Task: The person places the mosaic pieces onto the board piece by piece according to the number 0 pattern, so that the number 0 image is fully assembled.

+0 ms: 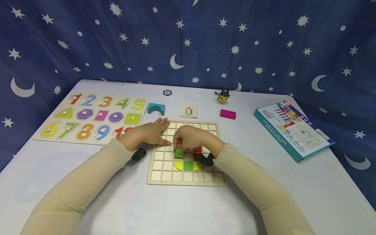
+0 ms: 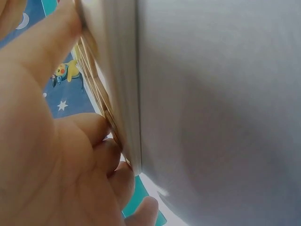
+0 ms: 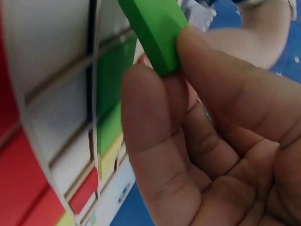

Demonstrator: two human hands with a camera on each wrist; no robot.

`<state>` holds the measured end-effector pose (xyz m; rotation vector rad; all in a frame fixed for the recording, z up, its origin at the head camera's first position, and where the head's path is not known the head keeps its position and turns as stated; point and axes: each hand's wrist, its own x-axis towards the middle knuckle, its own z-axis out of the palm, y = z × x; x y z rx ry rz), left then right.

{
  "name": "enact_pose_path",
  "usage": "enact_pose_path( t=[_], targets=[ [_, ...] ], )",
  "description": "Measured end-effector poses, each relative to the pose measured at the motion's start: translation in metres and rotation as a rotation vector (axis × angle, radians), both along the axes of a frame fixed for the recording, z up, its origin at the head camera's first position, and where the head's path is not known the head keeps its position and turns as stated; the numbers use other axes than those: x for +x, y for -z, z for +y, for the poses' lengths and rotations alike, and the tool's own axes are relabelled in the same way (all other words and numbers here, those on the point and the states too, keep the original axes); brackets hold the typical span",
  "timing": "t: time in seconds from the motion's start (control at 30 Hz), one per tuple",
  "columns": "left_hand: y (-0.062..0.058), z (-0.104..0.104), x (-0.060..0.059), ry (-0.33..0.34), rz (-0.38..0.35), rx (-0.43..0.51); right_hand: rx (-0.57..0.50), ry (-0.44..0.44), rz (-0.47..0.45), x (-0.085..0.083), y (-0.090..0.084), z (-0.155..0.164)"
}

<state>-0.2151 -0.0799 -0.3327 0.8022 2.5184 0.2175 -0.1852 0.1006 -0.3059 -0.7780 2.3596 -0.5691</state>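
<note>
The green block (image 1: pixel 179 152) sits pinched in the fingers (image 3: pixel 155 141) of our right hand (image 1: pixel 192 138), just above the wooden grid board (image 1: pixel 164 174), which lies near the middle of the table (image 1: pixel 123 205) toward its near edge. In the right wrist view we see the thumb and forefinger clamped on one end of the block, the rest of it jutting out past the fingertips over the board's cells. Just below the block, already on the board, lie a green square (image 1: pixel 188 165) flanked by two yellow curved pieces (image 1: pixel 178 165), with a red piece (image 1: pixel 197 152) just to the right of our fingers.

Our left hand (image 1: pixel 149 133) rests flat on the board's far left corner, fingers straight and together, pressing on the wood and gripping nothing; the left wrist view shows them lying along the board's edge.

Toward the table's far left corner lies a number puzzle board (image 1: pixel 88 117). Along the far edge beyond the grid board we see a teal arch block (image 1: pixel 156 108), a small pattern card (image 1: pixel 188 111), a magenta block (image 1: pixel 227 114) and a little yellow figure (image 1: pixel 222 97). A toy box (image 1: pixel 290 129) lies near the right edge.
</note>
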Motion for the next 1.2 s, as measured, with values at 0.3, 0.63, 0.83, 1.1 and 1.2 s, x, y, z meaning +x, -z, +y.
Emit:
enact_pose_path(
  t=[0.3,0.63,0.83,1.1,1.2],
  targets=[
    [-0.001,0.002,0.000,0.003,-0.004,-0.006,0.067,-0.019,0.000,0.003,0.007,-0.008],
    [-0.002,0.002,0.000,0.012,-0.003,0.012,0.119,-0.035,0.079,0.005,0.009,-0.009],
    [0.002,0.004,-0.002,0.009,0.003,-0.004,0.087,0.009,0.078,0.002,0.004,0.005],
    [0.002,0.004,0.000,-0.002,-0.013,-0.010,0.021,0.125,0.067,0.001,0.000,0.032],
    [0.002,0.004,0.001,0.001,-0.013,-0.009,0.011,0.183,0.058,0.002,0.001,0.042]
  ],
)
